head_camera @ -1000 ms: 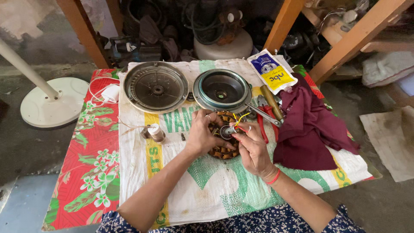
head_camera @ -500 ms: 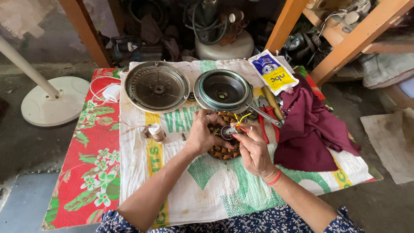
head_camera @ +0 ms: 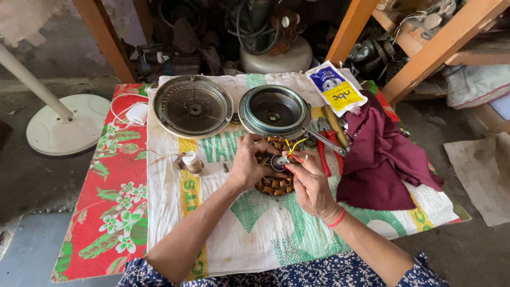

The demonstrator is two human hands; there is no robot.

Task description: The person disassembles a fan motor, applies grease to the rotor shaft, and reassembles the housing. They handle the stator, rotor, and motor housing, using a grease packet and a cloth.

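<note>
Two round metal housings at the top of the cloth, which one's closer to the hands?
The right housing, teal-rimmed and deep like a bowl, just above the left hand. The left housing is flatter, silver, and farther away.

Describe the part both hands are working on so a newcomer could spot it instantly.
On the white woven sack, below the two round metal covers, sits a round motor winding. Left hand and right hand grip it. Only it has copper coils and yellow and red wires.
</note>
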